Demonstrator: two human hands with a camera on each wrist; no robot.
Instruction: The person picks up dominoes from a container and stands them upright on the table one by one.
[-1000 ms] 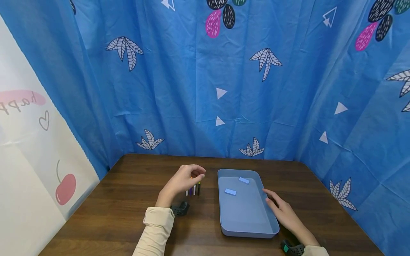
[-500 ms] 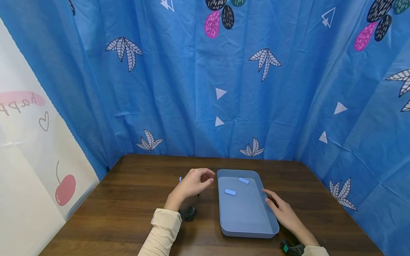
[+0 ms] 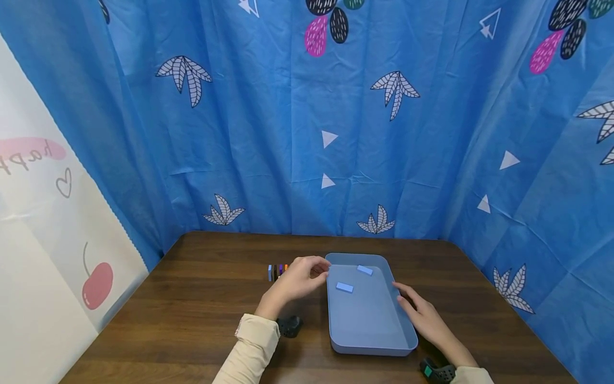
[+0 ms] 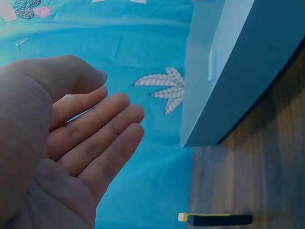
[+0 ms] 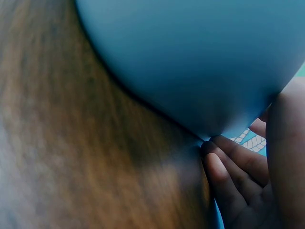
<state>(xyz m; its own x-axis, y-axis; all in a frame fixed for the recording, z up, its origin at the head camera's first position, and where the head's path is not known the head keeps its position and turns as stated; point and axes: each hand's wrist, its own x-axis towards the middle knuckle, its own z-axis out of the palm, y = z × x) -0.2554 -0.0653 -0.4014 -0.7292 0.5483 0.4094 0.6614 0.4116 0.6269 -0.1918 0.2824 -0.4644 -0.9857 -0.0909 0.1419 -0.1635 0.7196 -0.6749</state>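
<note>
My left hand [image 3: 298, 278] hovers at the left rim of a shallow blue tray [image 3: 366, 325], its fingers loosely bent and its thumb close to the index fingertip. In the left wrist view this hand [image 4: 81, 129] shows nothing between thumb and fingers. Two small light-blue blocks lie inside the tray, a nearer block [image 3: 344, 288] and a farther block [image 3: 365, 270]. My right hand [image 3: 424, 317] rests its fingertips against the tray's right side. In the right wrist view those fingers [image 5: 233, 164] touch the tray wall [image 5: 200, 71].
Just behind the left hand, a row of small coloured blocks stands on the table, with a blue block [image 3: 270, 272] at its left end; the hand hides part of the row. A black block [image 4: 219, 220] shows below the tray in the left wrist view. Blue patterned curtain [image 3: 268, 133] hangs behind.
My left hand has moved rightward from above the row of blocks to the tray's left rim, uncovering the row's left end. The right hand and the tray stay put.
</note>
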